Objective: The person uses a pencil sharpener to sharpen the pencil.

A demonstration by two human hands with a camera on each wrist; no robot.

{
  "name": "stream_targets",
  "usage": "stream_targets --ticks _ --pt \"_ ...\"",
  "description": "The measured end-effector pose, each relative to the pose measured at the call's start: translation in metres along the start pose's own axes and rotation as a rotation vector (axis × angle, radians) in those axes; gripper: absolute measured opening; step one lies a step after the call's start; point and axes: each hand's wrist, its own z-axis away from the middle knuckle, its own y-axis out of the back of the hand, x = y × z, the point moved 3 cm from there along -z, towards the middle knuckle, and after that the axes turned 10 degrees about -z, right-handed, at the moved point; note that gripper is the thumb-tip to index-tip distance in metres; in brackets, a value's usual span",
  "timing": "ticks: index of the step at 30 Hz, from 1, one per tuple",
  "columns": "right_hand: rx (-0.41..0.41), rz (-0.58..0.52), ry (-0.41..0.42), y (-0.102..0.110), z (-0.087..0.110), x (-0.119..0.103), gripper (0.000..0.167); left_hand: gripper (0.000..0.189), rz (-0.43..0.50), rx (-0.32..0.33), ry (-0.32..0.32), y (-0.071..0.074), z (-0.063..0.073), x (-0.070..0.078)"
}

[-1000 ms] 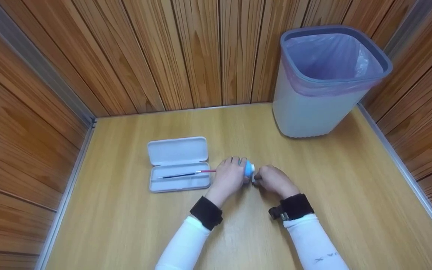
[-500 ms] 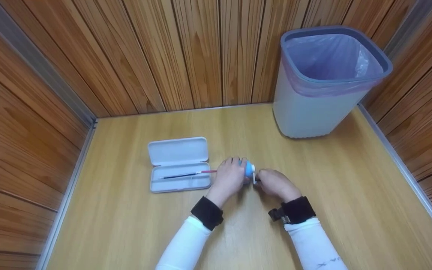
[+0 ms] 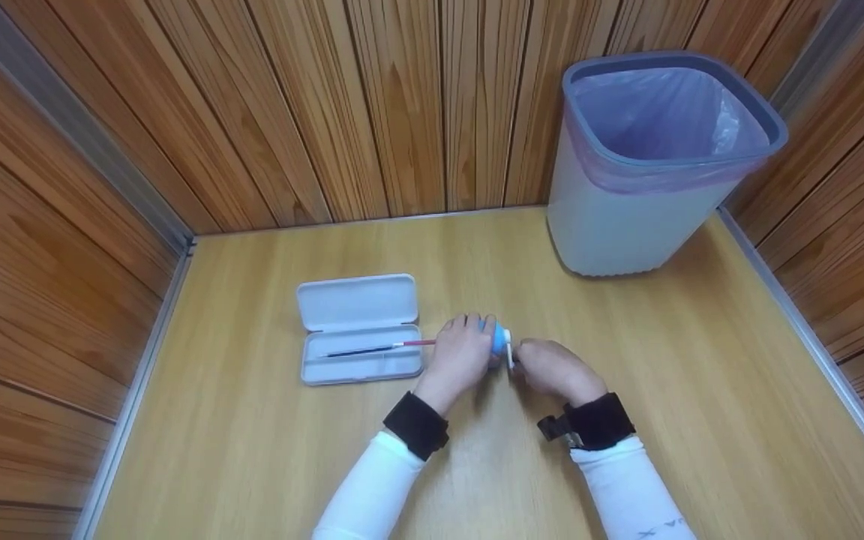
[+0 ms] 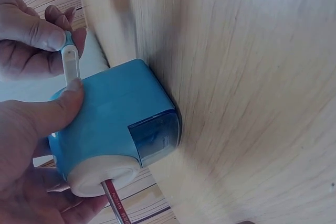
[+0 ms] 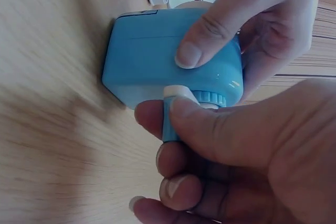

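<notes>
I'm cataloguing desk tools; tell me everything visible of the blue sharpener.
The sharpener is boxy, rounded and plastic-looking, with a translucent panel, a pale round end and a white-armed crank. It stands on the table; the left hand grips it, the right hand pinches the crank's blue handle, and a pencil enters the end.

Angles left arm (image 3: 372,484) and right arm (image 3: 627,484) inward.
Grips with the left hand (image 3: 464,347), spreading left thumb (image 4: 58,111) from fingers (image 4: 86,209); just beside, pinches with the right hand (image 3: 556,367) between right thumb (image 5: 197,124) and forefinger (image 5: 148,118), curling the rest.
</notes>
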Motion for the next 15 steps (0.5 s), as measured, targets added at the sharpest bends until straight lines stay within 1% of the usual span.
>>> stream_targets --ticks 3,6,9,12,15 --pt "-0.002 0.028 0.026 0.003 0.000 -0.003 0.011 0.045 -0.021 0.032 -0.001 0.000 -0.001 0.000" --pt "-0.012 0.044 0.036 0.006 0.000 -0.007 0.012 0.043 -0.034 0.047 0.007 0.000 -0.001 -0.001" --pt "-0.030 0.023 0.012 0.009 0.002 -0.009 0.013 0.044 -0.022 0.023 0.014 -0.001 -0.001 -0.001" --pt "-0.040 0.018 -0.004 0.012 0.003 -0.010 0.013 0.045 -0.006 0.001 0.008 -0.001 -0.001 -0.001" --pt "-0.038 0.025 -0.003 0.014 0.003 -0.010 0.013 0.045 0.015 -0.016 0.009 0.000 -0.001 -0.003"
